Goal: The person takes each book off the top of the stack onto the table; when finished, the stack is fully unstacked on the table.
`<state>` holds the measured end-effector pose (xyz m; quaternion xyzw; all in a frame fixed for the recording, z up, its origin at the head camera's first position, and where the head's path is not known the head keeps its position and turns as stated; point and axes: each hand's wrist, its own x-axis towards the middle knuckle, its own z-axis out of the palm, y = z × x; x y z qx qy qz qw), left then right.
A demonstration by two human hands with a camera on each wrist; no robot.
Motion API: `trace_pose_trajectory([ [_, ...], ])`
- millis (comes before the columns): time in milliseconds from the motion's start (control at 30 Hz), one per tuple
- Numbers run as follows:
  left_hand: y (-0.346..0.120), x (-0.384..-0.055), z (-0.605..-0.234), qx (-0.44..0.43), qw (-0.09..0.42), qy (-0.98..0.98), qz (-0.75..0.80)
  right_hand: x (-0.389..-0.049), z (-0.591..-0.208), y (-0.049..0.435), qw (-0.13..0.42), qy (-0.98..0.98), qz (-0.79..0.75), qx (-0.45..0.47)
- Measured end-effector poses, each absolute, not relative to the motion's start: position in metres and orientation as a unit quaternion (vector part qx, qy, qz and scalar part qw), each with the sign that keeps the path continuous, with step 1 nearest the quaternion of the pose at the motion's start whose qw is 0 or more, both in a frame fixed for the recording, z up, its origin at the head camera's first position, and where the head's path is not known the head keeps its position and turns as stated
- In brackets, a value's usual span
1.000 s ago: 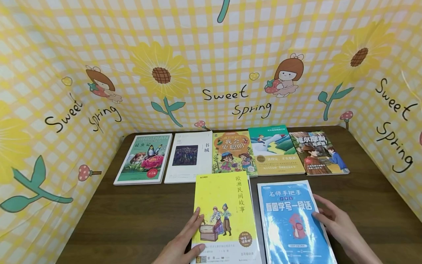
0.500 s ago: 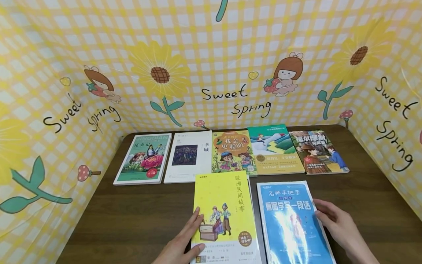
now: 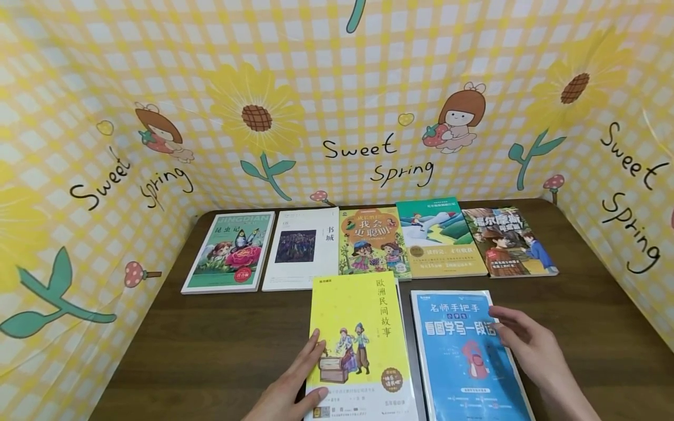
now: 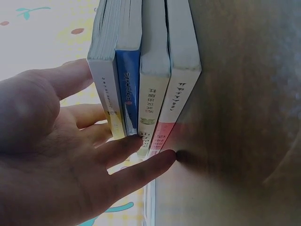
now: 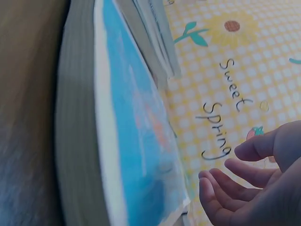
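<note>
A yellow-covered book tops a stack of several books; their spines show in the left wrist view. My left hand rests against the stack's left side, fingers extended along the spines and thumb at the top book's edge. To the right lies a thick blue book with a glossy cover. My right hand hovers by its upper right edge with fingers loosely bent. In the right wrist view, that hand appears apart from the blue book, holding nothing.
Along the table's back lie a green insect book, a white book, an orange-green book, a goose-cover book and a detective book. A yellow checked cloth encloses the back and sides.
My right hand has shifted from beside the blue book's right edge to slightly up and left, over its upper right edge. The left hand and the books stay nearly the same.
</note>
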<state>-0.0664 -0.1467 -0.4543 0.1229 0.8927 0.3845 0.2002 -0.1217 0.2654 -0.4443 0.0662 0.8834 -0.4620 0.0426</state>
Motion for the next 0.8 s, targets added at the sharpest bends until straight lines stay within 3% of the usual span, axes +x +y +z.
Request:
trace_pose_trajectory([
  [300, -0.146, -0.066, -0.455, 0.12, 0.201, 0.892, 0.385, -0.12, -0.432, 0.244, 0.055, 0.887, -0.458, -0.002],
  [600, -0.147, -0.066, -0.457, 0.124, 0.203, 0.891, 0.387, -0.123, -0.438, 0.22, 0.114, 0.851, -0.512, 0.024],
  [800, -0.148, -0.067, -0.458, 0.13, 0.197, 0.889, 0.392, -0.123, -0.444, 0.203, 0.117, 0.842, -0.526, 0.003],
])
